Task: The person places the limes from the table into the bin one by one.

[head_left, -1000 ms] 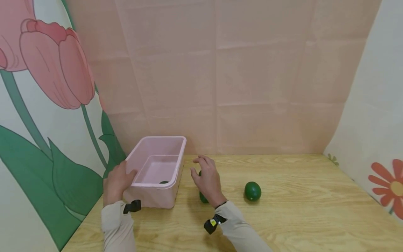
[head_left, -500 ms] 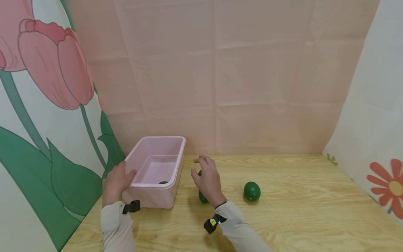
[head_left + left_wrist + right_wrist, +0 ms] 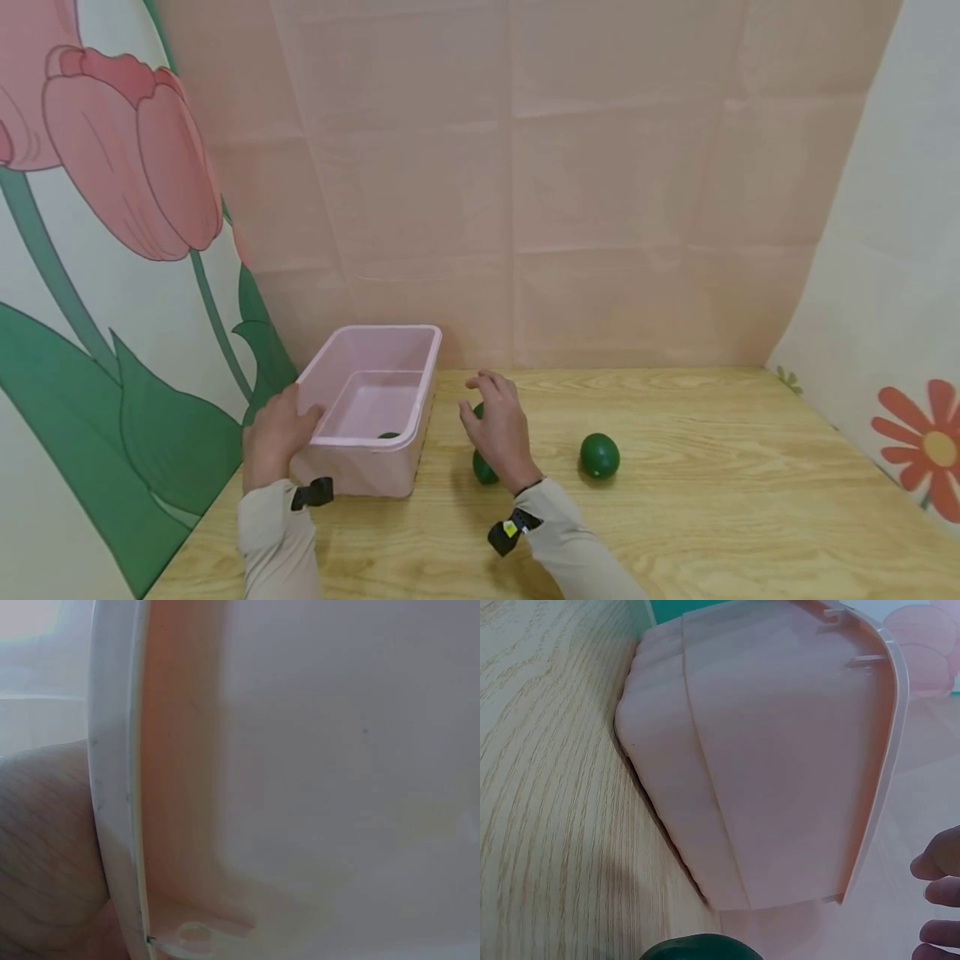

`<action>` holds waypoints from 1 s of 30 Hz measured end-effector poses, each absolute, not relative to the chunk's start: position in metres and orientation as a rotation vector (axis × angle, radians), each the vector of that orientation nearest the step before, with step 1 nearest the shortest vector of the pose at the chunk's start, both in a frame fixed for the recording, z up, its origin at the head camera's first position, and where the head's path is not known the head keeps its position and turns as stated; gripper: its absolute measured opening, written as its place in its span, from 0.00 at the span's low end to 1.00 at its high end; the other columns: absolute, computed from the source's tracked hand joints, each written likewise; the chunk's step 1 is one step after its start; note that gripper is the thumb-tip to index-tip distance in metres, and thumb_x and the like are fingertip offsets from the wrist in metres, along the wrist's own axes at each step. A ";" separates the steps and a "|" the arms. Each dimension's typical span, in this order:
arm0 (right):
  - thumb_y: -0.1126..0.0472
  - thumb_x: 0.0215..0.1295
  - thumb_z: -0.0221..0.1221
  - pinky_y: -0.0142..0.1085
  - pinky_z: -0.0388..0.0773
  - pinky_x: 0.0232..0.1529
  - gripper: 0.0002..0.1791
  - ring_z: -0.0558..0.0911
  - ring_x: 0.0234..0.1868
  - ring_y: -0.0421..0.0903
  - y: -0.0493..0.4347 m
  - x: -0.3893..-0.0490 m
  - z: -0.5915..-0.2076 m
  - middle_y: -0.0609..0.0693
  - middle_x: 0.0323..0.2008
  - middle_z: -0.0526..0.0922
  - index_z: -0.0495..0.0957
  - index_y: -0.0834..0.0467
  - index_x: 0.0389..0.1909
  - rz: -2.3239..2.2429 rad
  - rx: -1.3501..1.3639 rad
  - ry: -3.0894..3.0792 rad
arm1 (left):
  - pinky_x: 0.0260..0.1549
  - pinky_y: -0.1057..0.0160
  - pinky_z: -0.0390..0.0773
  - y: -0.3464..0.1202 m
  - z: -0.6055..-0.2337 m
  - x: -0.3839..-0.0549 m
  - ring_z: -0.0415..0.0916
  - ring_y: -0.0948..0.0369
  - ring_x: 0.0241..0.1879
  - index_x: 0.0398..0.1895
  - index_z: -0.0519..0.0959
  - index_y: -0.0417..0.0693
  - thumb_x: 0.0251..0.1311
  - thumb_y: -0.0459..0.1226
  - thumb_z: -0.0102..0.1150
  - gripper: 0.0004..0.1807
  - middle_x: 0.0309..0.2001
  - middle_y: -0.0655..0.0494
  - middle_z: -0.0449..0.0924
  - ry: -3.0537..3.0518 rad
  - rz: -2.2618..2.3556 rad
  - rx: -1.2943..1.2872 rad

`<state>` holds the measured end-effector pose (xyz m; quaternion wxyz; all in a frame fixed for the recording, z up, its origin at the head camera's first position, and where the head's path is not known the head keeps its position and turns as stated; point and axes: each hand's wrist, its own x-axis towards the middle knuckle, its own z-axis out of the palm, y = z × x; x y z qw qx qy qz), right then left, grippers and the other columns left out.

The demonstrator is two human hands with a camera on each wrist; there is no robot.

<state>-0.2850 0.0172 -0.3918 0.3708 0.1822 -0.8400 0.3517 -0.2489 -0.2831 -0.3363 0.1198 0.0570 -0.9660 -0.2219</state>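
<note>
My left hand (image 3: 279, 433) grips the near left rim of a pale pink plastic bin (image 3: 356, 468), thumb over the edge. A sliver of a dark green thing (image 3: 389, 435) shows inside, low by the near wall. Right of the bin, my right hand (image 3: 501, 432) hovers with loosely bent, spread fingers and nothing between them. Beneath it, dark green shows on both sides, partly hidden; I cannot tell whether that is one thing or two. The right wrist view shows a smooth dark green round thing (image 3: 701, 949) at its bottom edge. Farther right lies a dark green round fruit (image 3: 600, 456).
The bin stands on a wood-grain table (image 3: 712, 500), close to the left panel with its printed tulip (image 3: 135, 158). A pink cloth (image 3: 562, 208) hangs behind the table. On the right is a white panel with a printed red flower (image 3: 937, 447).
My right hand has drifted very slightly to the right. My left hand stays on the bin's rim, and the green things have not visibly moved.
</note>
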 end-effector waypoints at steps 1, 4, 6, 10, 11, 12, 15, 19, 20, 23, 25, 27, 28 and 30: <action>0.63 0.60 0.69 0.48 0.81 0.48 0.14 0.77 0.57 0.56 0.018 -0.285 -0.392 0.59 0.56 0.80 0.82 0.61 0.45 0.902 0.465 -2.157 | 0.47 0.31 0.69 -0.283 -0.336 -0.249 0.72 0.31 0.54 0.66 0.63 0.29 0.69 0.45 0.49 0.32 0.59 0.24 0.70 -2.824 -0.649 0.167; 0.62 0.60 0.69 0.48 0.81 0.48 0.14 0.77 0.57 0.56 0.019 -0.285 -0.393 0.59 0.56 0.80 0.82 0.61 0.46 0.904 0.459 -2.162 | 0.48 0.31 0.69 -0.283 -0.337 -0.249 0.72 0.32 0.54 0.66 0.63 0.29 0.69 0.45 0.50 0.32 0.59 0.25 0.70 -2.826 -0.659 0.169; 0.63 0.59 0.70 0.49 0.81 0.48 0.14 0.77 0.57 0.56 0.019 -0.285 -0.393 0.59 0.56 0.80 0.82 0.62 0.46 0.913 0.457 -2.163 | 0.48 0.31 0.69 -0.283 -0.337 -0.249 0.72 0.32 0.54 0.67 0.63 0.29 0.69 0.45 0.50 0.32 0.60 0.25 0.70 -2.827 -0.662 0.169; 0.63 0.60 0.69 0.49 0.81 0.48 0.14 0.76 0.58 0.56 0.020 -0.286 -0.393 0.59 0.56 0.79 0.82 0.61 0.46 0.926 0.451 -2.173 | 0.49 0.31 0.68 -0.283 -0.337 -0.249 0.71 0.31 0.55 0.67 0.62 0.29 0.69 0.45 0.49 0.33 0.60 0.24 0.69 -2.824 -0.666 0.166; 0.63 0.60 0.69 0.49 0.81 0.48 0.14 0.76 0.58 0.56 0.021 -0.286 -0.393 0.59 0.57 0.79 0.82 0.61 0.46 0.930 0.448 -2.177 | 0.50 0.30 0.68 -0.283 -0.337 -0.249 0.71 0.31 0.55 0.67 0.62 0.29 0.69 0.45 0.49 0.33 0.60 0.24 0.69 -2.823 -0.666 0.165; 0.63 0.61 0.68 0.49 0.81 0.48 0.14 0.76 0.58 0.56 0.021 -0.286 -0.393 0.59 0.57 0.79 0.82 0.61 0.46 0.932 0.445 -2.180 | 0.50 0.30 0.68 -0.283 -0.337 -0.249 0.71 0.31 0.55 0.67 0.62 0.29 0.69 0.45 0.49 0.33 0.61 0.24 0.69 -2.822 -0.667 0.165; 0.62 0.61 0.68 0.49 0.80 0.49 0.14 0.76 0.58 0.56 0.022 -0.286 -0.393 0.59 0.57 0.79 0.82 0.61 0.47 0.935 0.438 -2.187 | 0.50 0.30 0.68 -0.283 -0.336 -0.249 0.70 0.31 0.56 0.67 0.62 0.28 0.69 0.45 0.49 0.33 0.61 0.24 0.69 -2.823 -0.666 0.164; 0.62 0.61 0.68 0.50 0.80 0.49 0.14 0.76 0.58 0.56 0.024 -0.287 -0.393 0.59 0.56 0.79 0.82 0.62 0.47 0.936 0.427 -2.188 | 0.50 0.30 0.68 -0.282 -0.335 -0.249 0.70 0.30 0.56 0.67 0.62 0.27 0.69 0.45 0.49 0.33 0.61 0.23 0.68 -2.827 -0.658 0.160; 0.62 0.61 0.68 0.50 0.80 0.49 0.14 0.76 0.58 0.56 0.024 -0.287 -0.393 0.59 0.56 0.79 0.82 0.61 0.46 0.933 0.423 -2.190 | 0.50 0.30 0.68 -0.282 -0.335 -0.249 0.70 0.30 0.56 0.67 0.62 0.27 0.69 0.45 0.49 0.33 0.60 0.23 0.69 -2.827 -0.656 0.158; 0.62 0.61 0.68 0.49 0.80 0.48 0.14 0.77 0.57 0.55 0.025 -0.288 -0.393 0.59 0.56 0.80 0.82 0.61 0.46 0.928 0.415 -2.194 | 0.50 0.30 0.68 -0.282 -0.335 -0.249 0.70 0.30 0.56 0.67 0.62 0.27 0.69 0.44 0.49 0.33 0.60 0.23 0.69 -2.827 -0.651 0.158; 0.61 0.61 0.69 0.49 0.81 0.48 0.14 0.77 0.57 0.55 0.026 -0.288 -0.393 0.59 0.56 0.80 0.82 0.61 0.46 0.922 0.410 -2.195 | 0.50 0.30 0.68 -0.282 -0.335 -0.249 0.70 0.30 0.56 0.67 0.62 0.27 0.69 0.44 0.49 0.32 0.60 0.24 0.69 -2.826 -0.653 0.159; 0.61 0.61 0.69 0.49 0.81 0.47 0.14 0.77 0.57 0.55 0.026 -0.289 -0.393 0.59 0.55 0.80 0.82 0.61 0.46 0.919 0.408 -2.191 | 0.50 0.30 0.69 -0.283 -0.335 -0.249 0.70 0.30 0.56 0.67 0.63 0.28 0.69 0.44 0.49 0.32 0.60 0.24 0.69 -2.824 -0.658 0.159; 0.62 0.60 0.69 0.49 0.81 0.47 0.14 0.77 0.57 0.56 0.027 -0.289 -0.393 0.59 0.55 0.80 0.83 0.61 0.46 0.916 0.407 -2.190 | 0.50 0.31 0.69 -0.283 -0.335 -0.248 0.71 0.31 0.55 0.66 0.63 0.28 0.69 0.44 0.49 0.32 0.60 0.24 0.69 -2.823 -0.660 0.159; 0.62 0.60 0.69 0.49 0.81 0.46 0.14 0.77 0.57 0.56 0.028 -0.289 -0.393 0.58 0.55 0.80 0.83 0.60 0.46 0.909 0.403 -2.189 | 0.50 0.31 0.69 -0.283 -0.335 -0.248 0.71 0.31 0.55 0.66 0.63 0.28 0.69 0.44 0.49 0.32 0.60 0.24 0.70 -2.822 -0.665 0.160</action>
